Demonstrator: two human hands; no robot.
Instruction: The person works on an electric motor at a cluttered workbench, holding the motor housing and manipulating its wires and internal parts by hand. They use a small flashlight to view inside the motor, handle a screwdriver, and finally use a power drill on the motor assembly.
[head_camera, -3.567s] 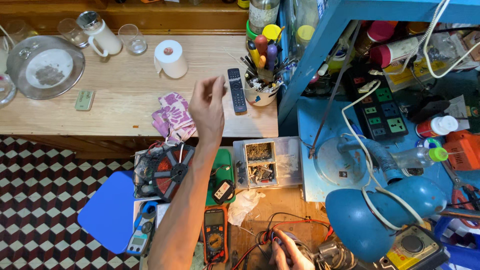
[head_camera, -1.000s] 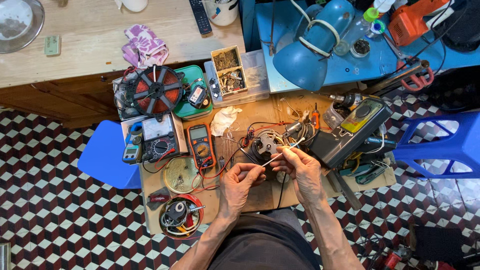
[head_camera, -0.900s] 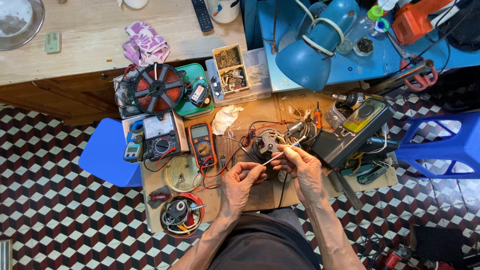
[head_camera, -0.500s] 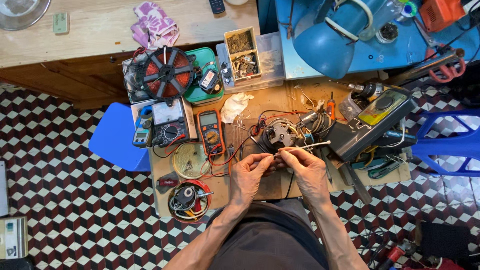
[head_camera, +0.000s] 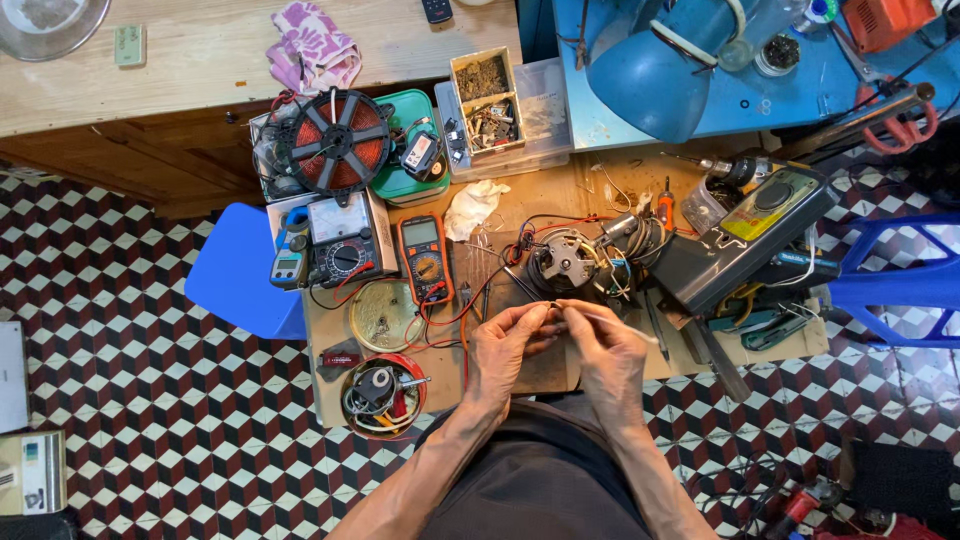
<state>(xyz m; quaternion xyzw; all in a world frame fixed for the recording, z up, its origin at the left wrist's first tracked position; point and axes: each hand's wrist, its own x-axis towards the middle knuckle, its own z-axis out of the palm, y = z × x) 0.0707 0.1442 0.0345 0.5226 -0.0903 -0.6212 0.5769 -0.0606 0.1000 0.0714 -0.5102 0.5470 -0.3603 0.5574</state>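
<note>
Two bare hands, left hand (head_camera: 505, 345) and right hand (head_camera: 605, 350), pinch a thin pale wire (head_camera: 556, 306) together just before the small round grey motor (head_camera: 562, 258) on the cluttered wooden workbench (head_camera: 560, 195).

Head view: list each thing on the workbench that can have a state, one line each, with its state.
Left hand: pinching a thin wire by the fingertips.
Right hand: pinching the same wire, fingertips almost touching the left hand.
Small motor: lying on the bench, leads attached, not held.
Orange multimeter: flat, face up, red lead plugged in.
Parts box: open, compartments filled.
Copper coil: flat on top of a box.
</note>
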